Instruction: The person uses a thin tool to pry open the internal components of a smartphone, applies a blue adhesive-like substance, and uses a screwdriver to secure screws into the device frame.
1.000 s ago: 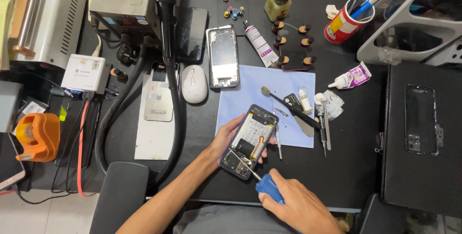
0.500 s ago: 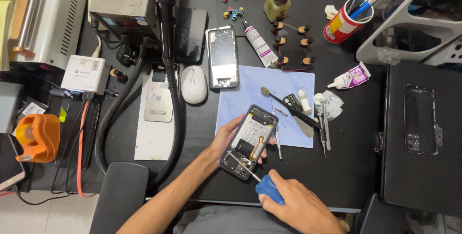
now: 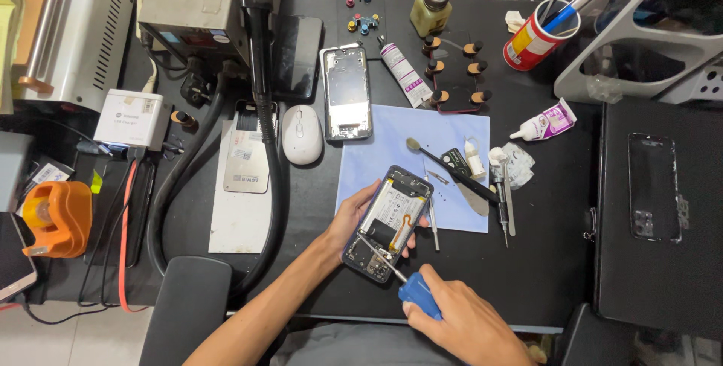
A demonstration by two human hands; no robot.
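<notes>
An opened smartphone (image 3: 388,223) with its back cover off lies tilted at the near edge of a pale blue mat (image 3: 369,155). My left hand (image 3: 348,219) grips its left side and holds it steady. My right hand (image 3: 463,327) is closed on a blue-handled screwdriver (image 3: 418,297). The metal shaft of the screwdriver reaches up and left into the lower part of the phone's inside. A white battery and an orange flex strip show inside the phone.
Tweezers, a brush (image 3: 444,166) and small parts lie on the mat's right side. A second phone frame (image 3: 346,93), a white mouse (image 3: 302,134), glue tubes, a red pen cup (image 3: 531,41), a thick black hose (image 3: 260,110) and an orange tape dispenser (image 3: 56,218) stand around.
</notes>
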